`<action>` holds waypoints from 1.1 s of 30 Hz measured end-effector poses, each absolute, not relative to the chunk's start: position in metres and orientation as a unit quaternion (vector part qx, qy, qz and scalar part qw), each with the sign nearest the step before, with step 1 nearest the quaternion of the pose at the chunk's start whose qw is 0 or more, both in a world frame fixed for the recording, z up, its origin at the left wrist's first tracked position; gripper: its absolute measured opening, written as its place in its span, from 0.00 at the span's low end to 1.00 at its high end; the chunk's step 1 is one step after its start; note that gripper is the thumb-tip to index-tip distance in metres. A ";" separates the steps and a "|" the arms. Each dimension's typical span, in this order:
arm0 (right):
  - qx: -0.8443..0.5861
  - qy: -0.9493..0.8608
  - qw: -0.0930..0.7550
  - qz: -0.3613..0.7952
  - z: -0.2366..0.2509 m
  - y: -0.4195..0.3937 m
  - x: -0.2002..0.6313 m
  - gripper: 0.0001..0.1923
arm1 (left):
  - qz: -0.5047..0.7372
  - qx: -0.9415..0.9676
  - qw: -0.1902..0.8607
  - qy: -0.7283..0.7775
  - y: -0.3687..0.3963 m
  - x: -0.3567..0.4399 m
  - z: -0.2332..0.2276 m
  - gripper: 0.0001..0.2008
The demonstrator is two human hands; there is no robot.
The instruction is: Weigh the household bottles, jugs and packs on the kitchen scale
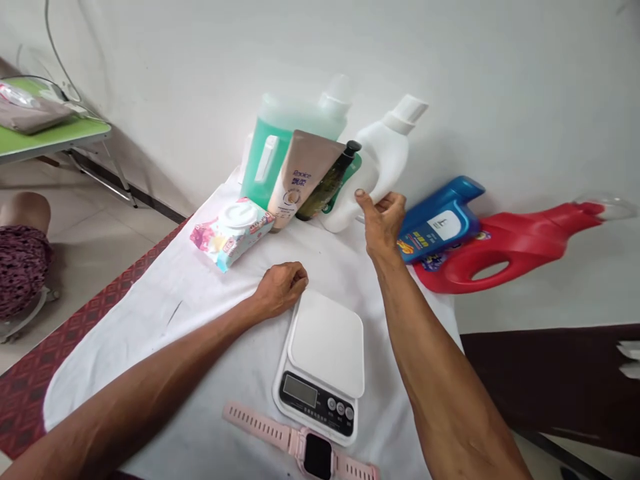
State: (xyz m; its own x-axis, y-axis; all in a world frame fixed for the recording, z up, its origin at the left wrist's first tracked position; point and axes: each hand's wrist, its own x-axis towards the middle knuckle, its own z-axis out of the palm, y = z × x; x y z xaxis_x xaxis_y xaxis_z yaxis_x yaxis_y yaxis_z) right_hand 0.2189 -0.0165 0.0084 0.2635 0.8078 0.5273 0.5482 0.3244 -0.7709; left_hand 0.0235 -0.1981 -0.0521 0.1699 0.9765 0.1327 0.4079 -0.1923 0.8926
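Observation:
My right hand [384, 220] is closed on the lower side of a white plastic bottle [390, 157] with a white cap, which leans to the right; the thumb lies on its front and the curled fingers are partly hidden. On the white cloth, my left hand [281, 290] rests with its fingers curled in, and nothing shows in them. It lies by the far left corner of a white kitchen scale [327, 343], whose platform is bare. A pink smartwatch [317, 455] lies along the scale's near edge.
Left of the white bottle are a green liquid jug [253, 157], a beige Rejoice tube [305, 170], a dark pump bottle [327, 183] and a wipes pack [233, 230]. To the right, a blue bottle [440, 217] and a red bottle [525, 247] lean by the wall [500, 80].

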 end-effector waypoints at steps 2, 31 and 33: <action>-0.604 -0.532 0.582 0.119 0.013 -0.006 0.209 0.21 | 0.381 0.673 0.366 0.517 -0.198 0.023 -0.052 0.05; -0.531 -0.406 0.737 0.102 0.099 -0.199 0.264 0.15 | 0.360 0.684 0.347 0.532 -0.198 0.021 -0.051 0.07; -0.519 -0.404 0.745 0.109 0.115 -0.225 0.268 0.19 | 0.362 0.687 0.344 0.528 -0.199 0.021 -0.051 0.07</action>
